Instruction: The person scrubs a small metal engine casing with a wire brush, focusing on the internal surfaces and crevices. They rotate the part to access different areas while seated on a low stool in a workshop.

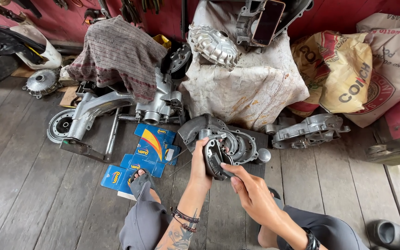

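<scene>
A person sits on a grey wooden plank floor [24,185], seen from above by a camera on their head. Both bare hands meet in the middle of the view over a dark, curved metal brake-shoe assembly [215,159].

The left hand [201,159], its wrist wearing beaded bracelets, is wrapped around the left edge of the assembly and holds it up off the floor. The right hand [251,192] comes in from the lower right, fingers partly curled, with the index finger stretched out so its tip touches the lower rim of the assembly. Whether the right hand pinches anything small cannot be told.

Just behind the held part, on the floor, lies a round grey metal engine cover [195,129] with a smooth knob beside it. To the left of the hands, several blue cardboard packets [151,146] with yellow and red swooshes are spread on the planks, near the person's sandalled foot [140,178]. Further left sits a silver engine casing [156,104], partly covered by a striped reddish cloth [116,51].

To the right rests another silver crankcase half [309,130]. Behind it, a stained white cloth [251,88] drapes over a bulky shape, topped by a finned silver cover [214,44]. Printed sacks [348,78] lean against a red wall.
</scene>
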